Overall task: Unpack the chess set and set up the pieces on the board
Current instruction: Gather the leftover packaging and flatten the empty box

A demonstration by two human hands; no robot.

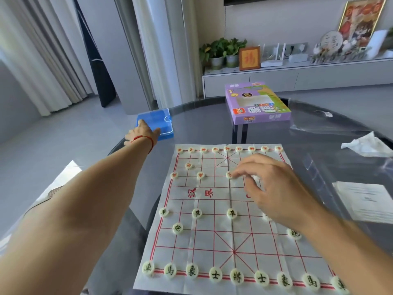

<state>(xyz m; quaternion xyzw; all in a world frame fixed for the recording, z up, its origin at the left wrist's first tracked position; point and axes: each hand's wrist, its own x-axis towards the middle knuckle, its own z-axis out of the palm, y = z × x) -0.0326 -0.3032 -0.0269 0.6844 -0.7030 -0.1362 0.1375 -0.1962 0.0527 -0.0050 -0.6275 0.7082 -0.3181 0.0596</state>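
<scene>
A white paper chess board [214, 209] with red lines lies on the dark glass table [202, 124]. Round white pieces with black characters line its near edge, such as the middle one [236, 276]. Red-marked pieces fill the far row [227, 148]. My right hand [274, 186] hovers over the board's far half, fingertips pinching a red-marked piece [229, 174] on the soldier row. My left hand [142, 133] reaches far left and rests on a blue plastic case [158, 120] near the table's edge.
A purple game box [258, 103] stands behind the board. Clear plastic wrap [325, 122], a crumpled white tissue [368, 144] and a printed sheet [368, 199] lie on the right. A cabinet with plants and frames runs along the far wall.
</scene>
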